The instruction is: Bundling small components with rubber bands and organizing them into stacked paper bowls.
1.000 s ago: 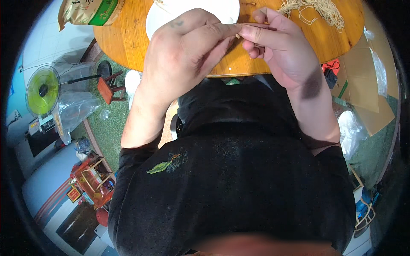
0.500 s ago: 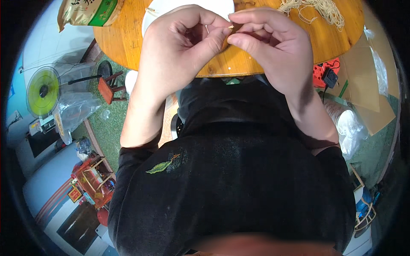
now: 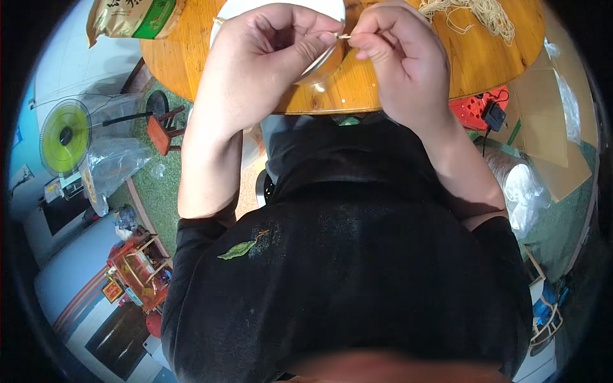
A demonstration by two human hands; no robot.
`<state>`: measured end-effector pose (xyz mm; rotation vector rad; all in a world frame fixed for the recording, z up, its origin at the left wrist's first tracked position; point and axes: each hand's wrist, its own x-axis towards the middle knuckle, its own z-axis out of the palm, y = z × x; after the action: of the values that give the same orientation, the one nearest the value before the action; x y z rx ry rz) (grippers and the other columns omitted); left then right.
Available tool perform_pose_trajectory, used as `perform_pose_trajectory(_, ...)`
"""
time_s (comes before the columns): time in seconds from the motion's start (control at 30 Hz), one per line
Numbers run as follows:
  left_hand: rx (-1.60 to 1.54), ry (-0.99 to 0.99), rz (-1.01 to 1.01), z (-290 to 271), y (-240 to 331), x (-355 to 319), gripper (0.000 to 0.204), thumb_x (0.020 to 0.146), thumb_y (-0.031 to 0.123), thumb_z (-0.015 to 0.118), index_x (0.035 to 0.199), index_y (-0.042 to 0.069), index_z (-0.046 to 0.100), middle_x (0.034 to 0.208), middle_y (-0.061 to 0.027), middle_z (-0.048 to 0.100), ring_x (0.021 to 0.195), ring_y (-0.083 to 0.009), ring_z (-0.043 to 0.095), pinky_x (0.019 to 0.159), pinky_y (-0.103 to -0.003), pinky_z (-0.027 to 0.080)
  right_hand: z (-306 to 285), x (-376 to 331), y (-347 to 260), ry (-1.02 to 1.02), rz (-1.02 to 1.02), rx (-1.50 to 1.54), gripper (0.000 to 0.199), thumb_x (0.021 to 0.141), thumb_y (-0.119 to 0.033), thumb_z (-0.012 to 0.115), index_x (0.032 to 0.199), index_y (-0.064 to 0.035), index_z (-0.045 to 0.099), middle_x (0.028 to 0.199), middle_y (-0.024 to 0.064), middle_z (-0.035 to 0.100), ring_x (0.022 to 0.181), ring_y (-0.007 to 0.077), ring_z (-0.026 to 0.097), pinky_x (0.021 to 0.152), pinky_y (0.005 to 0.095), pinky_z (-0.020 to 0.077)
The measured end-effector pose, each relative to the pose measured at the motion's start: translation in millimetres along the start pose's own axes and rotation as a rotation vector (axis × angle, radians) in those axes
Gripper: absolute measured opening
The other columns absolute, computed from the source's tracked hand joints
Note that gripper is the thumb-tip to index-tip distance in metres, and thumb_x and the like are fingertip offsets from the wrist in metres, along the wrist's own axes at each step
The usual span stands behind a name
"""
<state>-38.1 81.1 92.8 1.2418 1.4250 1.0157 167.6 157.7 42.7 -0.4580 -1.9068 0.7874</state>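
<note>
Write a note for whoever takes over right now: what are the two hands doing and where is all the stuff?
Left hand: thumb and fingers pinched on one end of a thin pale strand.
Right hand: pinched on the other end; both hands meet above the table's near edge.
White bowl: on the round wooden table, right under the hands; its contents are hidden.
Pile of pale strands: at the table's far right.
Green and tan bag: at the far left.
Done: one strand picked up. Left: the pile is untouched.
</note>
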Motion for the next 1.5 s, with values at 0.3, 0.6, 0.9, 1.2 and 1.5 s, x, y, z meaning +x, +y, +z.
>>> perform_pose_trajectory(0.3, 0.257, 0.287, -0.068, 20, 22, 1, 0.010, 0.102, -0.008, 0.070, 0.110, -0.004, 0.066, 0.088, 0.0005, 0.064, 0.078, -0.0061, 0.059, 0.069, -0.022, 0.047, 18, -39, 36, -0.069, 0.290, 0.585, 0.010, 0.117, -0.013, 0.057, 0.114, -0.0033, 0.058, 0.103, 0.0034, 0.062, 0.089, 0.0107, 0.062, 0.084, 0.0268, 0.0532)
perform_pose_trajectory(0.6, 0.536, 0.213, -0.010, 22, 25, 3, 0.023, 0.099, -0.011, 0.070, 0.120, -0.004, 0.066, 0.095, -0.0041, 0.069, 0.085, -0.0109, 0.065, 0.076, -0.027, 0.054, 17, -41, 46, 0.008, 0.214, 0.603, 0.007, 0.104, -0.007, 0.075, 0.108, -0.0046, 0.070, 0.098, 0.0008, 0.066, 0.085, 0.0098, 0.063, 0.077, 0.0257, 0.0531)
perform_pose_trajectory(0.9, 0.573, 0.204, 0.173, 11, -4, 1, 0.019, 0.109, 0.008, 0.072, 0.125, -0.001, 0.072, 0.098, -0.0016, 0.075, 0.088, -0.0052, 0.069, 0.079, -0.023, 0.057, 6, -17, 57, 0.045, -0.360, -0.122, 0.029, 0.090, 0.001, 0.083, 0.119, -0.0054, 0.081, 0.118, 0.0104, 0.071, 0.100, 0.0194, 0.073, 0.086, 0.0292, 0.0606)
perform_pose_trajectory(1.2, 0.529, 0.220, 0.167, 11, -8, 6, 0.018, 0.100, 0.010, 0.077, 0.116, 0.002, 0.077, 0.088, -0.0133, 0.075, 0.076, -0.0217, 0.074, 0.071, -0.035, 0.058, 12, -7, 47, -0.032, -0.426, -0.062, 0.014, 0.088, -0.008, 0.085, 0.098, -0.0088, 0.075, 0.101, 0.0039, 0.073, 0.085, 0.0223, 0.073, 0.076, 0.0313, 0.0601)
perform_pose_trajectory(1.5, 0.774, 0.197, 0.307, 11, -2, 3, 0.020, 0.106, 0.003, 0.071, 0.125, -0.001, 0.070, 0.088, -0.0066, 0.069, 0.081, -0.0095, 0.064, 0.075, -0.029, 0.055, 26, -30, 16, 0.020, 0.292, 0.726, 0.004, 0.105, -0.002, 0.070, 0.102, -0.0038, 0.072, 0.105, 0.0075, 0.079, 0.078, 0.0097, 0.069, 0.071, 0.0257, 0.0553)
